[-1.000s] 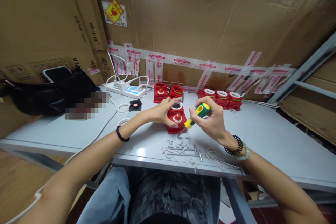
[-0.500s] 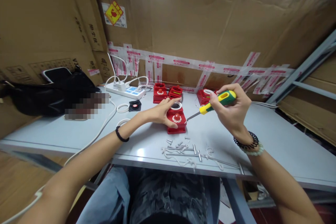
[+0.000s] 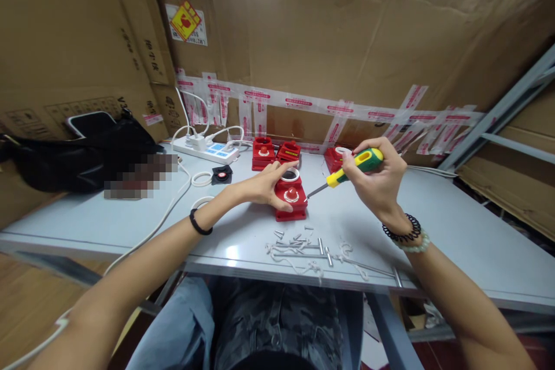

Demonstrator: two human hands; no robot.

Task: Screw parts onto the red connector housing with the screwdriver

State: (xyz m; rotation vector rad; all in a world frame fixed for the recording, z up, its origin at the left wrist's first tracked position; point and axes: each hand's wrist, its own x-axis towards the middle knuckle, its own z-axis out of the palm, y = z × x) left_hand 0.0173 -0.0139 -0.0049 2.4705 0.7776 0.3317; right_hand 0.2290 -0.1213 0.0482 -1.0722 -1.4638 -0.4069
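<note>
My left hand (image 3: pixel 269 186) is closed around the left side of a red box-shaped device (image 3: pixel 297 212), which has a white ring (image 3: pixel 290 174) on its rear part and a red cone-shaped knob (image 3: pixel 291 193) in front. In my right hand (image 3: pixel 384 176) is a screwdriver (image 3: pixel 358 167) with a yellow and green handle. Its shaft points down to the left, and the tip is at the device's right edge, by a small screw (image 3: pixel 306 199). In front of the device lie several loose screws (image 3: pixel 297 238) and metal T-shaped rods (image 3: pixel 303 255) tangled with white string.
More red devices stand at the back, one pair (image 3: pixel 262 156) left of centre and one (image 3: pixel 333 159) behind the screwdriver. A white power strip (image 3: pixel 212 151) with cables, white rings (image 3: pixel 202 179), a black square piece (image 3: pixel 222 174) and a black bag (image 3: pixel 82 153) are at left. Cardboard (image 3: pixel 347 40) walls the rear.
My right hand and the screwdriver have shifted slightly left, with the tip staying at the device's right edge. My left hand keeps its hold on the device.
</note>
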